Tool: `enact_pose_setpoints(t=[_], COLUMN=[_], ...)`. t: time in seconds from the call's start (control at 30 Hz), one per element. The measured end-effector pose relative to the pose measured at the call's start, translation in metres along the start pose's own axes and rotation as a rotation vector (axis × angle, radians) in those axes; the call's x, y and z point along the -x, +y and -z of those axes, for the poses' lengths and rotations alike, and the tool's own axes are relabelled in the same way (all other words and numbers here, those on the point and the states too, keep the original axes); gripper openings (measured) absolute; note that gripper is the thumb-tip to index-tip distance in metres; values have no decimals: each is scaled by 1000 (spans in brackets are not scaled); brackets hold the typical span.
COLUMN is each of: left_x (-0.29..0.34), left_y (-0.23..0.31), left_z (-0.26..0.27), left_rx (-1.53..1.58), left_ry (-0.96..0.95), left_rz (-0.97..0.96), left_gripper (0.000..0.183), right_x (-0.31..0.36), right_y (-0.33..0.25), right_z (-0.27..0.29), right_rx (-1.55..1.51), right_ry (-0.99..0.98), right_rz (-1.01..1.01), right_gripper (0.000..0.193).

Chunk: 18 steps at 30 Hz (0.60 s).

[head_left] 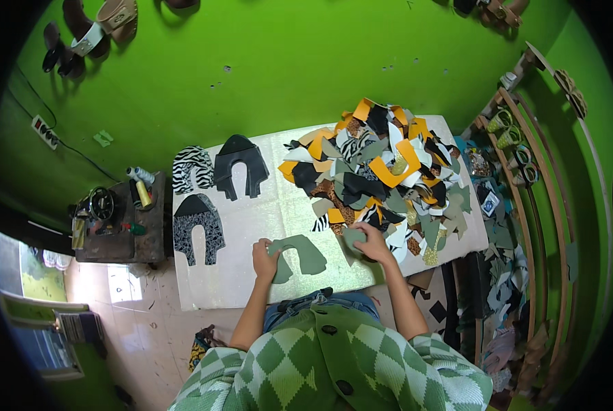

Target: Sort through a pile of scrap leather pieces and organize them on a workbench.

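A sage-green, horseshoe-shaped cut piece of sheet material [305, 252] lies near the table's front edge. My left hand [264, 259] grips its left side, fingers closed on the edge. To the right, my right hand [373, 242] pinches a smaller green piece [352, 237] beside the big scrap heap. Three stacks of similar arched pieces lie at the table's left: zebra-striped [192, 164], plain black [240, 164] and grey-black patterned with a dark top [198, 229].
The heap of mixed offcuts [381, 164] covers the right of the white table [279, 171]. A sewing machine stand [125, 233] with thread spools is at left. A wooden rack [525, 178] holding sandals stands at right, with scraps piled beneath. Footwear hangs on the green wall.
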<state>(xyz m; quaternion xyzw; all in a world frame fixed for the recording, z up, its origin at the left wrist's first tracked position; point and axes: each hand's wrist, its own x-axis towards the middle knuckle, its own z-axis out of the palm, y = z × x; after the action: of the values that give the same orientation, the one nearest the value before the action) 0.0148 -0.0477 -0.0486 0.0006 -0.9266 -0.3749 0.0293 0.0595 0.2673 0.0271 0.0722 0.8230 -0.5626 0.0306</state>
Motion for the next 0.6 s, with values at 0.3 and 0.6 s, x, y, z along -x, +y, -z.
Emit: enact_pose_setpoints(t=[0.3, 0.6], left_x=[9, 6], left_y=[-29, -15], left_z=[6, 6], left_rx=[260, 200], left_ry=[-223, -258], left_rz=[250, 19], left_gripper=[51, 33], right_x=[-92, -91], right_y=[-8, 14], right_z=[-106, -144], right_rx=[173, 524], right_ry=[-584, -774], right_rz=[173, 412], right_gripper=[25, 24])
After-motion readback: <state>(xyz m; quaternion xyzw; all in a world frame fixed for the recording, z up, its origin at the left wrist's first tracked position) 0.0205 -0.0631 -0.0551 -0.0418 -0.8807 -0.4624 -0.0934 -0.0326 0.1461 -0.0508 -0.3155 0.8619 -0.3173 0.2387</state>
